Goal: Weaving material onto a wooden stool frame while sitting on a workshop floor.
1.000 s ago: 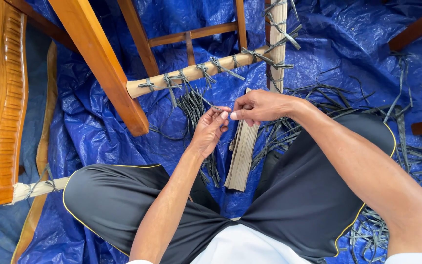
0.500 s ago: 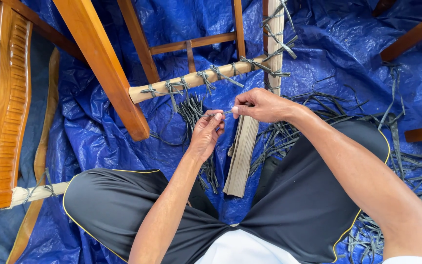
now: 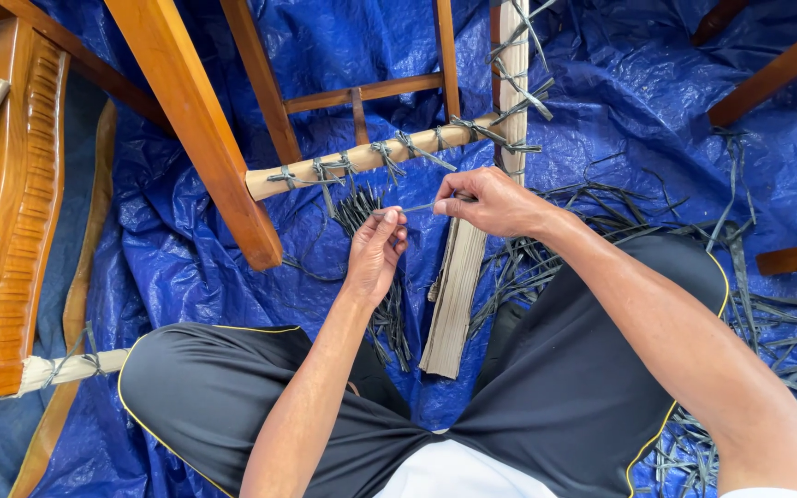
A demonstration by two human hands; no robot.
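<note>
I sit cross-legged on a blue tarp (image 3: 601,83). My left hand (image 3: 375,254) and my right hand (image 3: 491,201) pinch the two ends of a thin grey strip (image 3: 417,207) stretched between them. Just beyond them lies a pale wrapped rail (image 3: 362,159) of a wooden frame, with several grey strip knots tied along it. A flat bundle of pale slats (image 3: 458,295) lies under my right hand, pointing toward my lap. Cut grey strips (image 3: 362,207) are piled below the rail.
Orange-brown wooden frame legs (image 3: 196,129) cross the top left. A carved wooden panel (image 3: 11,212) stands at the left edge. Loose grey strips (image 3: 786,341) litter the tarp on the right. More wooden bars (image 3: 777,55) sit at the top right.
My hands have drawn apart, pulling the grey strip out taut between them. The view has shifted slightly, so the frame sits lower in the picture.
</note>
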